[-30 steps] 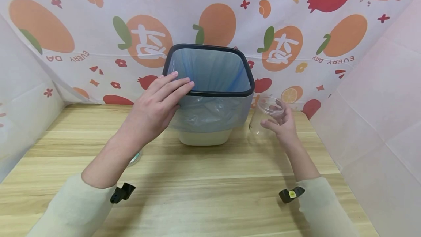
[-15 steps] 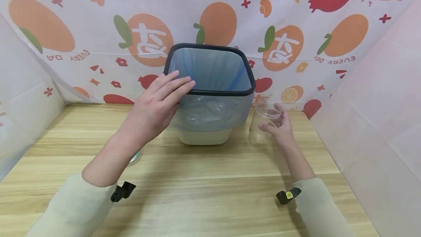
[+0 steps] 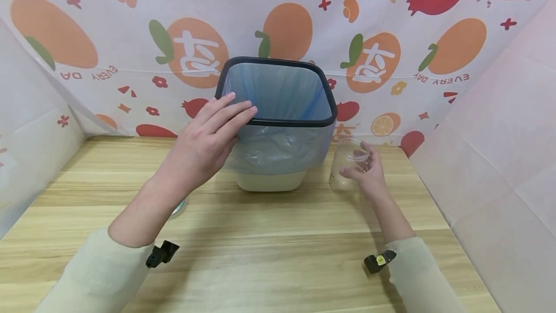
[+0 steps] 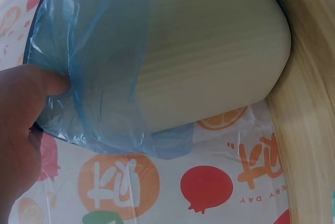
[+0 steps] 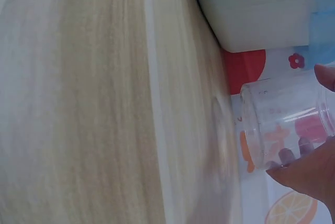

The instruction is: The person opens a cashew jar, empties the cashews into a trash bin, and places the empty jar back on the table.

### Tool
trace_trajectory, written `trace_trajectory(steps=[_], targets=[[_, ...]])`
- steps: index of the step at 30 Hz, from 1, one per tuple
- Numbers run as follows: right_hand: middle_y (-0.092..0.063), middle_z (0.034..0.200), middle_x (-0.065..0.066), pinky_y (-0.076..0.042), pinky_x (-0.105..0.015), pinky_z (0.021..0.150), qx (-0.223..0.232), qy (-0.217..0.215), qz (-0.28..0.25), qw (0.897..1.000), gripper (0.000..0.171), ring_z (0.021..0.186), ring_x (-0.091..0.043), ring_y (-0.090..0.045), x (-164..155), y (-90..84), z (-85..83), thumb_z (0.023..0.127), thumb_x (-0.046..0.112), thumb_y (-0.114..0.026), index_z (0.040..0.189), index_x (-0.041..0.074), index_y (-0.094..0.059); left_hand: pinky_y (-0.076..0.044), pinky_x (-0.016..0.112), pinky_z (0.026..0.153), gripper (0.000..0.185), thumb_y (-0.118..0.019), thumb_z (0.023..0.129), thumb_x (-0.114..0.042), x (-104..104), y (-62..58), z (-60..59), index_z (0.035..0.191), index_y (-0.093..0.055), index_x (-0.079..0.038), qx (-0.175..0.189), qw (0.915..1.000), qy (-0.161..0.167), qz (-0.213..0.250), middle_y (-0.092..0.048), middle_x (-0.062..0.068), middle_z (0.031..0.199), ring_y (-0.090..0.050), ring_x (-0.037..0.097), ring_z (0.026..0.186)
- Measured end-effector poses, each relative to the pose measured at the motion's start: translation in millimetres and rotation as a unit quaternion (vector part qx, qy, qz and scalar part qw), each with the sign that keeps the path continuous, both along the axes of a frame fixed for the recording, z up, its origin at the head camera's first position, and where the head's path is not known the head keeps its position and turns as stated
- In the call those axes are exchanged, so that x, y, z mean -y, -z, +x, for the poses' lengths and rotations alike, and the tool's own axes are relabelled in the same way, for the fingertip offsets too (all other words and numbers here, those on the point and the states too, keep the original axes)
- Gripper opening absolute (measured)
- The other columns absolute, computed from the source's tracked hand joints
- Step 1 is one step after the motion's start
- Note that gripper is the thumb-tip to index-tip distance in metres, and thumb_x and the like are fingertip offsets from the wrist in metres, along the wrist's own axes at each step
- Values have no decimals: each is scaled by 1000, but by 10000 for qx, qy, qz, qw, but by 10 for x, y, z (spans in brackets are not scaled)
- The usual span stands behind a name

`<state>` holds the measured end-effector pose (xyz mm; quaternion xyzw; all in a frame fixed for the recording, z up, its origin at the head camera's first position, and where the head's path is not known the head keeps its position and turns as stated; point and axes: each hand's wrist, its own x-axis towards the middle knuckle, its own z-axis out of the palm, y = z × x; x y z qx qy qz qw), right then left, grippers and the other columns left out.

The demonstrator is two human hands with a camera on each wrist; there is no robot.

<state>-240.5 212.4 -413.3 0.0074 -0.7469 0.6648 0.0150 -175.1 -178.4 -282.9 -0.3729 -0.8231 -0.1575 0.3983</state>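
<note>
Plastic jar: clear jar [image 3: 347, 165] stands by the bin's right side, low over the wooden tabletop [image 3: 269, 235]; whether it touches the wood cannot be told
Right hand: right hand [image 3: 369, 170], its grip curled round the jar's far side, thumb on the near wall, seemingly to keep it upright
Left hand: left hand [image 3: 208, 139], fingers straight, thumb pressing the blue liner [image 4: 99, 77]
Bin: cream bin [image 3: 275, 124] braced at its near-left rim, apparently against tipping
Backdrop: fruit-printed sheet [image 3: 391, 23]
</note>
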Motion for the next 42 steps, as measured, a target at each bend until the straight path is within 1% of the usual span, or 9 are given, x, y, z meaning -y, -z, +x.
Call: trace_trajectory(steps=[10,17,24,27,31,33,36,39,42], targets=[[-34,154,-14,-18,-47,122,25,-63,53,10000,98,146,-32,-28,10,75,32,80,-2,-78,156,18,-20,-29,55,118,84,-82,73,4,46,24,-35,148,-47,-10,185,9994,-44,-293,-47,14,150,-36,40,144],[-35,155,-14,-15,-48,122,173,-55,179,9997,101,147,-35,-25,5,144,20,78,-2,-79,156,16,-19,-18,67,116,91,-83,75,-8,83,64,-6,154,-39,-17,357,9992,-85,-158,-30,14,162,-22,41,150],[-33,157,-12,-26,-52,118,228,-105,344,9991,104,143,-34,-30,-23,181,43,78,-1,-80,157,19,-15,-17,67,116,88,-82,73,-12,159,159,180,151,-42,-12,439,9988,-14,201,-34,18,159,-26,44,148],[-32,158,-13,-28,-52,118,237,-140,396,9988,107,144,-37,-29,-44,185,52,77,-2,-80,157,20,-12,-22,60,118,76,-74,83,-18,203,218,293,151,-43,-8,363,9986,-16,394,-37,20,157,-28,43,147],[-23,161,-19,-25,-55,118,233,-245,693,9970,117,148,-42,-23,-77,132,65,76,1,-82,159,24,-3,-30,42,119,60,-56,99,-36,237,271,423,149,-45,-5,191,9968,-56,768,-43,20,153,-37,40,143],[-19,163,-19,-22,-58,119,196,-255,920,9952,120,149,-42,-20,-102,74,91,77,7,-84,159,27,1,-30,34,119,59,-51,101,-42,250,286,479,148,-46,-5,128,9958,-102,902,-47,20,150,-43,40,139],[-11,166,-16,-15,-63,119,81,-136,1296,9914,120,152,-39,-11,-145,-40,147,79,20,-85,159,33,4,-32,33,118,58,-52,101,-41,271,291,548,145,-50,-3,48,9947,-111,1020,-51,21,145,-49,41,133],[-7,167,-9,-12,-68,117,-95,-29,1597,9871,111,153,-35,-5,-151,-173,221,83,34,-82,159,38,-1,-32,34,118,57,-52,101,-41,301,291,607,143,-52,-2,9,9947,-209,1007,-54,22,142,-51,42,129],[-11,167,0,-14,-69,116,-462,-55,2010,9785,101,153,-29,-7,-120,-309,284,85,42,-78,159,38,-9,-32,36,118,59,-52,101,-44,325,289,652,142,-53,-2,65,9952,-322,924,-55,23,140,-51,42,130]])
